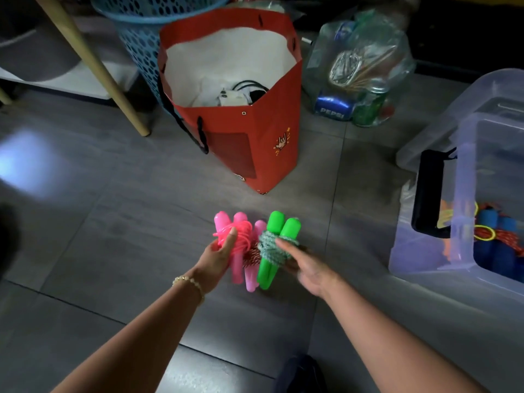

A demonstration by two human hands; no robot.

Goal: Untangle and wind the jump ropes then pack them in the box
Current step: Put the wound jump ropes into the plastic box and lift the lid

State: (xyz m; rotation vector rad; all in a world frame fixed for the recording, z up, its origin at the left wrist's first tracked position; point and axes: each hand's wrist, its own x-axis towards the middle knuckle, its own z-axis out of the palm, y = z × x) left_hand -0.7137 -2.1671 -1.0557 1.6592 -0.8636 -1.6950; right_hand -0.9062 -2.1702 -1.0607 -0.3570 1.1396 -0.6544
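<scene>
Three wound jump ropes are held together above the floor. My left hand (219, 255) grips a pink-handled rope (237, 222) with pink cord wrapped round it. My right hand (307, 269) holds a green-handled rope (279, 228) bound in pale green cord, its thumb lying across the winding. Between them sits another pink-handled rope (251, 280) with red and white cord, partly hidden. The clear plastic box (465, 194) stands at the right, holding blue-handled ropes (494, 236) with red cord.
A red paper bag (255, 131) stands just beyond the hands, with a blue perforated basket (136, 32) behind it. A clear bag of cans and bottles (360, 69) lies at the back right. A wooden leg (93, 63) slants at the left. The floor is grey tile.
</scene>
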